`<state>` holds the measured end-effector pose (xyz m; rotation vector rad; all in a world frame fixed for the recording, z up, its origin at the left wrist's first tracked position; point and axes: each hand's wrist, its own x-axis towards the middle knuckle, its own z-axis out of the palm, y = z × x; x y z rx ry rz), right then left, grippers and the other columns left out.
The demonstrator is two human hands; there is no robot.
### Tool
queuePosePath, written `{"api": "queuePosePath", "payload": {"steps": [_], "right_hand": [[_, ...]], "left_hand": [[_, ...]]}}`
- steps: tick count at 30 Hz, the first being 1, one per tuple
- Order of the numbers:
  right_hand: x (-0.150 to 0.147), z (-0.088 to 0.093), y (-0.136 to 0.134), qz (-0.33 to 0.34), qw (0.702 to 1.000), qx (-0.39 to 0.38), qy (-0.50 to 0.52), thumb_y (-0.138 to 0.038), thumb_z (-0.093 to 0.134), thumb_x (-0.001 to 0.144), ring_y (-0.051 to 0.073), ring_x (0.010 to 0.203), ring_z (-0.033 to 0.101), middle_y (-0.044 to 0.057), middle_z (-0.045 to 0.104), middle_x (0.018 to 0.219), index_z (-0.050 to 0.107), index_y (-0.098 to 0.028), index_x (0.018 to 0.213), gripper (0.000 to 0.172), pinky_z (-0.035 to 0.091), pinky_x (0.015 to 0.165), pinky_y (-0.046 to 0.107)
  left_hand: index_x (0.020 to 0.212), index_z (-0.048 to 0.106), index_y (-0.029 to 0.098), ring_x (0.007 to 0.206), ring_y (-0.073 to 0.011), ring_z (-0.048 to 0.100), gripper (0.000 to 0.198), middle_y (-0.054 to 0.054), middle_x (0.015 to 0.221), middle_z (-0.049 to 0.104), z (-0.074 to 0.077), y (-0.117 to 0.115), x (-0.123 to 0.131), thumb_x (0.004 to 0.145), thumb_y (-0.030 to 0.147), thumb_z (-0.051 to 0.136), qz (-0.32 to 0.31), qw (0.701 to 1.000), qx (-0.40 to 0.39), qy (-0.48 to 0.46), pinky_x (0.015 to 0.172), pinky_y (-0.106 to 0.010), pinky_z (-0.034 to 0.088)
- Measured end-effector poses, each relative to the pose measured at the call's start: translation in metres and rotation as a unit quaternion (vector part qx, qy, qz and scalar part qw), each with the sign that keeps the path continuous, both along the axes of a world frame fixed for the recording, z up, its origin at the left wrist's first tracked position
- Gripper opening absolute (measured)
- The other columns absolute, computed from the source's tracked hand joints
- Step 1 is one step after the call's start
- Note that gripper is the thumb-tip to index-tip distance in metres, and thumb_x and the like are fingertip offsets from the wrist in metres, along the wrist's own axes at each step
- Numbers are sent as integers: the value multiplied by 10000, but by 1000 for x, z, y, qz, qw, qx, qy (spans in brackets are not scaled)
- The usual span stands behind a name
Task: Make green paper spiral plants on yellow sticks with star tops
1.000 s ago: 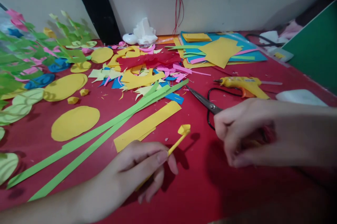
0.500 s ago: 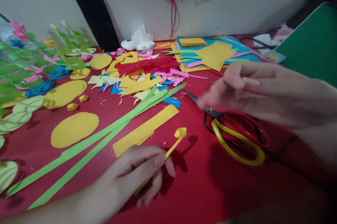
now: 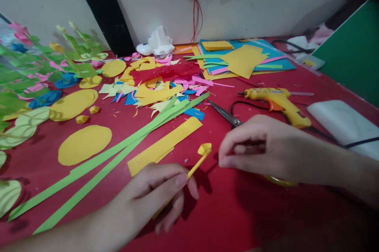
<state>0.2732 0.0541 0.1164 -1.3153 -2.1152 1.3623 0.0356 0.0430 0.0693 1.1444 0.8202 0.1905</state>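
Between thumb and fingers, my left hand (image 3: pixel 160 192) pinches a thin yellow paper stem (image 3: pixel 195 168) with a small folded yellow paper bud at its upper end. My right hand (image 3: pixel 260 145) is just right of the bud, apart from it, thumb and index finger pressed together. Whether anything is in that pinch I cannot make out. Scissors (image 3: pixel 224 113) lie behind the right hand, their handles mostly covered by it. Yellow paper strips (image 3: pixel 168 145) and long green paper strips (image 3: pixel 127 144) lie beyond my left hand.
A yellow glue gun (image 3: pixel 274 100) with its cord lies at the right, near a white block (image 3: pixel 340 119). Paper scraps (image 3: pixel 160 93) are heaped mid-table. Yellow paper circles (image 3: pixel 85 145) and green paper plants (image 3: pixel 38 72) stand left. A green board (image 3: pixel 352 52) rises at the right.
My right hand has come down and left toward the bud, its fingers closing into a pinch. The glue gun and white block are now uncovered. My left hand holds nearly still.
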Motion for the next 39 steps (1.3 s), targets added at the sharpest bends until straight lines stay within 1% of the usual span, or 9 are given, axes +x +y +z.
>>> {"api": "queuePosePath", "payload": {"steps": [5, 9, 12, 15, 18, 23, 29, 35, 39], "right_hand": [[9, 18, 3, -52, 988, -12, 142, -203, 594, 766, 75, 766, 569, -46, 615, 858, 605, -243, 692, 84, 424, 599, 137], [11, 19, 5, -33, 984, -142, 99, -286, 512, 828, 44, 464, 486, -70, 556, 551, 551, -231, 725, 124, 335, 408, 134], [9, 12, 7, -79, 994, -72, -31, -312, 569, 780, 38, 367, 343, -81, 410, 435, 570, -209, 713, 123, 211, 331, 165], [6, 8, 10, -108, 992, 17, -66, -306, 582, 768, 47, 426, 420, -58, 500, 490, 603, -197, 702, 129, 286, 365, 161], [6, 7, 14, -114, 993, 5, -23, -301, 561, 792, 61, 518, 542, -30, 650, 660, 622, -205, 758, 119, 397, 442, 148], [9, 2, 17, -139, 987, -34, 72, -265, 537, 817, 96, 592, 628, 14, 693, 771, 630, -185, 849, 127, 501, 533, 174], [10, -4, 21, -155, 980, -75, 101, -285, 612, 762, 79, 536, 618, 7, 690, 702, 666, -169, 810, 137, 516, 506, 145], [10, -7, 22, -177, 979, -54, 85, -293, 683, 686, 97, 506, 615, -1, 669, 625, 667, -173, 729, 129, 523, 499, 168], [9, -7, 22, -177, 977, -64, 103, -306, 640, 733, 101, 519, 624, 8, 672, 653, 637, -163, 750, 144, 528, 507, 179]], "left_hand": [[811, 589, 171, 446, -63, 394, 324, 38, 496, 465, -2, -1, -2, 878, 428, 402, 1, 1000, -18, -2, 470, -171, 345], [807, 594, 168, 441, -63, 399, 329, 36, 486, 464, 0, 0, 0, 880, 423, 400, -1, 1000, -14, 0, 462, -166, 347], [818, 595, 169, 438, -63, 402, 332, 36, 487, 469, 1, 0, 1, 872, 438, 409, -2, 1000, -8, 1, 461, -166, 352], [803, 590, 170, 436, -62, 402, 328, 38, 480, 466, 2, 1, 1, 868, 441, 415, 0, 1000, -8, 0, 470, -169, 359], [813, 589, 174, 443, -63, 403, 317, 37, 491, 472, 2, 0, 0, 867, 437, 420, -4, 1000, -3, -1, 461, -164, 352], [831, 588, 170, 433, -65, 394, 340, 36, 487, 464, 2, 0, 0, 870, 450, 399, -6, 1000, 11, -5, 447, -167, 343], [817, 590, 164, 428, -63, 391, 338, 37, 478, 462, 3, 1, 1, 874, 437, 400, -1, 1000, 2, -2, 444, -162, 342], [824, 602, 157, 440, -70, 404, 338, 35, 476, 467, 3, 0, 0, 878, 423, 401, 1, 1000, -4, 6, 473, -179, 354], [823, 599, 152, 434, -76, 401, 337, 31, 474, 472, 2, 0, 0, 873, 424, 407, -3, 1000, 0, 5, 462, -186, 347]]}}
